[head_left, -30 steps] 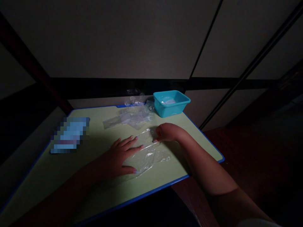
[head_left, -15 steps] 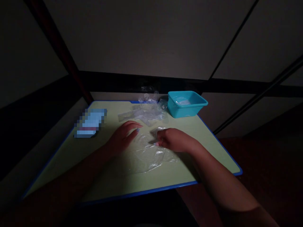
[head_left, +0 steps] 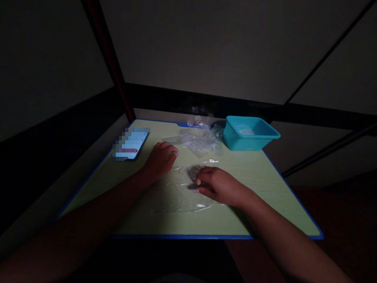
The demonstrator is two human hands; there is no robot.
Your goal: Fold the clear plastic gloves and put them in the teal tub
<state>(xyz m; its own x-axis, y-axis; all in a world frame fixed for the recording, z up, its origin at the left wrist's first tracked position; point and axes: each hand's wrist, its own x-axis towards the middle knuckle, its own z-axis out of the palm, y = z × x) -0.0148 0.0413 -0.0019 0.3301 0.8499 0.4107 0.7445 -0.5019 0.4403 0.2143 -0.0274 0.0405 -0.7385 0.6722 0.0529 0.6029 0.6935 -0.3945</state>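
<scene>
A clear plastic bag (head_left: 182, 198) lies spread and creased on the pale yellow-green table, between and below my hands. My left hand (head_left: 160, 162) is closed at the bag's far left corner, thumb and fingertips pinched together on the film; the pinched part itself is hard to see. Over the right part of the bag, my right hand (head_left: 216, 182) hovers with bent fingers, the thumb apart from them. Dark shadow falls beside its fingertips. Beyond both hands sits a loose pile of clear plastic bags (head_left: 196, 141).
A turquoise plastic basket (head_left: 246, 143) stands at the table's back right, with something pale inside. At the left lies a phone (head_left: 132, 145) with a lit, partly blurred screen. The table (head_left: 282, 212) has a blue rim, and panelled walls stand close behind and left.
My left hand has closed from spread fingers into a pinch. The bag now lies flatter and wider. My right hand's thumb and fingers have parted slightly. The whole view has shifted.
</scene>
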